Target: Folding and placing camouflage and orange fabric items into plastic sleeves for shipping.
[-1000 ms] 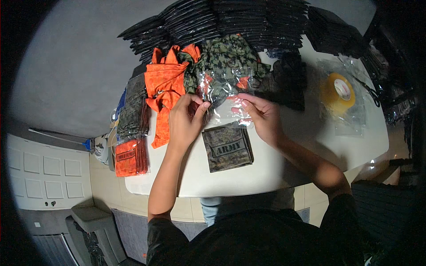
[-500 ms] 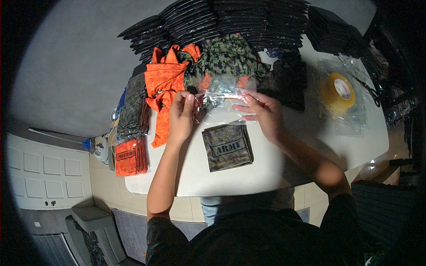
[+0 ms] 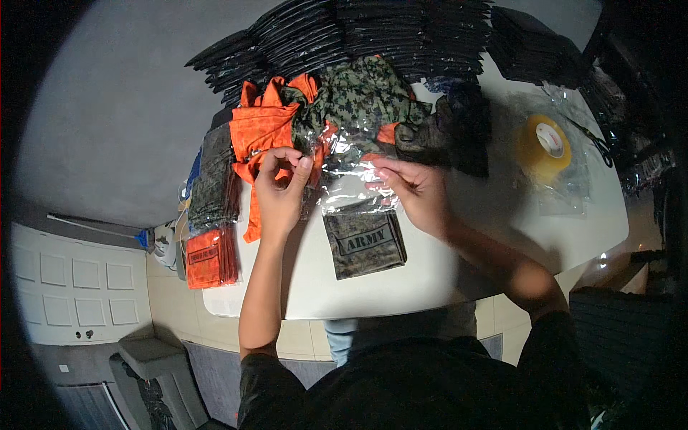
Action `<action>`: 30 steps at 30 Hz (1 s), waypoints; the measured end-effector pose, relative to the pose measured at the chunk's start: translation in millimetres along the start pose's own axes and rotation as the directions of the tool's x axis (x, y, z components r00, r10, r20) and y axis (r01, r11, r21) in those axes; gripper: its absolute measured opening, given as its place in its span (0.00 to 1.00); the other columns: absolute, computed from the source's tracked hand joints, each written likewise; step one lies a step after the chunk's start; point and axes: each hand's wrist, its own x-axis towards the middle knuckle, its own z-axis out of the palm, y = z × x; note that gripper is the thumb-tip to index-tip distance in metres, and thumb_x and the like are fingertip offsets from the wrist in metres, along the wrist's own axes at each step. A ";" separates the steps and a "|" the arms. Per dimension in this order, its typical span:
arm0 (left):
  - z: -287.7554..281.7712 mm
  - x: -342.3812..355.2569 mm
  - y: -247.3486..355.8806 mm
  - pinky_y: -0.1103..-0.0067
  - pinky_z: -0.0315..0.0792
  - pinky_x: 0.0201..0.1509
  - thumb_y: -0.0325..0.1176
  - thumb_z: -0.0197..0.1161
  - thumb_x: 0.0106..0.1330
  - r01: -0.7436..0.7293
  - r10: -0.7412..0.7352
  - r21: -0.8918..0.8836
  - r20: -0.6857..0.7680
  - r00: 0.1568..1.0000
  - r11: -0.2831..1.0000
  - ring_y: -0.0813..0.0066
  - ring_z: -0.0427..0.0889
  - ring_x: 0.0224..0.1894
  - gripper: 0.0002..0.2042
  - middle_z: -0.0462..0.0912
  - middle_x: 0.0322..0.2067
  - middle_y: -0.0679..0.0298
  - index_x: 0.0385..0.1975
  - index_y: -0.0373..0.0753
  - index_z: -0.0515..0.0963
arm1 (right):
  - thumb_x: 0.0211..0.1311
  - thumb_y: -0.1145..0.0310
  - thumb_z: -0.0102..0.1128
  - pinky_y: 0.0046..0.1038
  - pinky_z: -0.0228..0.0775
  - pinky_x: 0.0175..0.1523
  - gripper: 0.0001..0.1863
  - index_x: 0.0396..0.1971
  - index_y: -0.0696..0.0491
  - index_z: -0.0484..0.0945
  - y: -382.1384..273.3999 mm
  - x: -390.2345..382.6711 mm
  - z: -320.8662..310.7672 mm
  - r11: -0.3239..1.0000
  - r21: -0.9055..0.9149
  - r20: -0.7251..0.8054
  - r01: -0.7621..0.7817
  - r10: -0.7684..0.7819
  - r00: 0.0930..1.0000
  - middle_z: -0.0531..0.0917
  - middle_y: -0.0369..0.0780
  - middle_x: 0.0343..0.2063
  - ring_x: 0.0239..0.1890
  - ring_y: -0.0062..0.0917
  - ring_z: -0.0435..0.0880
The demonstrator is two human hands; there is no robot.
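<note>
Two bare hands above a white table (image 3: 430, 276). The right hand (image 3: 423, 192) has thumb and forefinger pinched on the near right side of a clear, glossy, flat plastic bag (image 3: 351, 192), which hangs between the two hands. The left hand (image 3: 279, 195) holds thumb and forefinger tip to tip just beside the bag's left edge; whether film lies between them cannot be told. On the near side of the bag, between the forearms, lies a folded square of dark green camouflage cloth (image 3: 367, 247) with a printed panel; the bag's lower edge overlaps its far edge in view. Beyond the left hand is rumpled orange cloth (image 3: 261, 125); well right of the right hand, a yellowish roll of tape (image 3: 532, 161). Handling, as judged: the bag should be very light, limp, slippery and easily creased, best taken by opposite edges of its mouth; the folded cloth, soft and heavier, best gripped at its folded edge.
</note>
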 end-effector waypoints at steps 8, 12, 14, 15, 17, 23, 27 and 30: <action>0.9 0.0 -11.1 0.84 0.68 0.36 0.34 0.71 0.71 0.106 -0.109 0.087 0.021 0.994 0.991 0.86 0.73 0.28 0.10 0.77 0.27 0.74 0.34 0.34 0.80 | 0.75 0.71 0.59 0.22 0.82 0.45 0.16 0.57 0.63 0.80 -10.5 -4.6 -2.1 0.988 -0.001 0.090 -0.156 0.156 0.984 0.88 0.43 0.48 0.48 0.25 0.89; 5.2 -2.3 -7.9 0.86 0.68 0.34 0.33 0.71 0.70 0.178 -0.179 0.010 0.090 0.980 0.984 0.87 0.73 0.29 0.09 0.79 0.27 0.74 0.34 0.34 0.80 | 0.74 0.66 0.62 0.23 0.82 0.40 0.17 0.55 0.60 0.81 -12.5 4.0 -14.7 0.992 -0.016 0.076 -0.125 0.126 0.989 0.88 0.41 0.48 0.47 0.25 0.90; 5.7 -4.1 -9.0 0.87 0.67 0.34 0.31 0.72 0.69 0.189 -0.191 0.026 0.090 0.978 0.982 0.88 0.73 0.29 0.08 0.80 0.28 0.74 0.37 0.34 0.81 | 0.73 0.61 0.62 0.24 0.82 0.39 0.19 0.54 0.60 0.82 -19.9 7.8 -18.2 0.982 0.046 0.080 -0.185 0.181 0.980 0.89 0.41 0.47 0.47 0.26 0.90; 5.6 -4.1 -8.3 0.87 0.67 0.34 0.31 0.72 0.69 0.189 -0.190 0.027 0.088 0.978 0.982 0.88 0.73 0.29 0.08 0.80 0.28 0.74 0.37 0.34 0.81 | 0.74 0.57 0.61 0.22 0.81 0.38 0.21 0.54 0.59 0.82 -18.4 8.8 -16.5 0.978 0.084 0.070 -0.188 0.183 0.981 0.89 0.40 0.47 0.47 0.27 0.90; 5.5 -3.9 -6.4 0.86 0.67 0.34 0.29 0.74 0.67 0.140 -0.146 0.058 0.111 0.983 0.988 0.89 0.73 0.29 0.09 0.80 0.28 0.74 0.41 0.32 0.83 | 0.74 0.58 0.60 0.22 0.81 0.37 0.21 0.54 0.59 0.82 -21.5 9.4 -15.9 0.971 0.087 0.055 -0.222 0.218 0.974 0.89 0.40 0.47 0.47 0.27 0.91; 5.3 -5.3 -7.6 0.84 0.72 0.37 0.29 0.73 0.67 0.153 -0.186 0.199 0.157 0.970 0.968 0.85 0.77 0.31 0.09 0.83 0.28 0.70 0.41 0.30 0.85 | 0.78 0.60 0.56 0.19 0.81 0.35 0.18 0.53 0.60 0.83 -3.8 9.5 -19.4 0.970 -0.049 0.107 -0.240 0.244 0.964 0.89 0.41 0.44 0.44 0.26 0.92; 2.9 -4.6 -9.4 0.83 0.72 0.39 0.30 0.71 0.69 0.151 -0.183 0.219 0.132 0.974 0.964 0.85 0.78 0.33 0.08 0.84 0.30 0.69 0.38 0.31 0.84 | 0.79 0.61 0.55 0.20 0.81 0.35 0.19 0.54 0.63 0.81 2.4 8.5 -15.3 0.955 -0.015 0.082 -0.296 0.296 0.952 0.90 0.42 0.44 0.44 0.28 0.92; -7.5 0.8 -17.9 0.83 0.72 0.40 0.35 0.68 0.73 0.239 -0.242 0.037 0.193 0.951 0.970 0.83 0.78 0.34 0.10 0.84 0.32 0.68 0.39 0.33 0.82 | 0.79 0.60 0.55 0.22 0.82 0.36 0.20 0.54 0.63 0.81 -3.0 7.2 -11.4 0.937 0.041 0.090 -0.348 0.344 0.935 0.89 0.42 0.44 0.44 0.29 0.92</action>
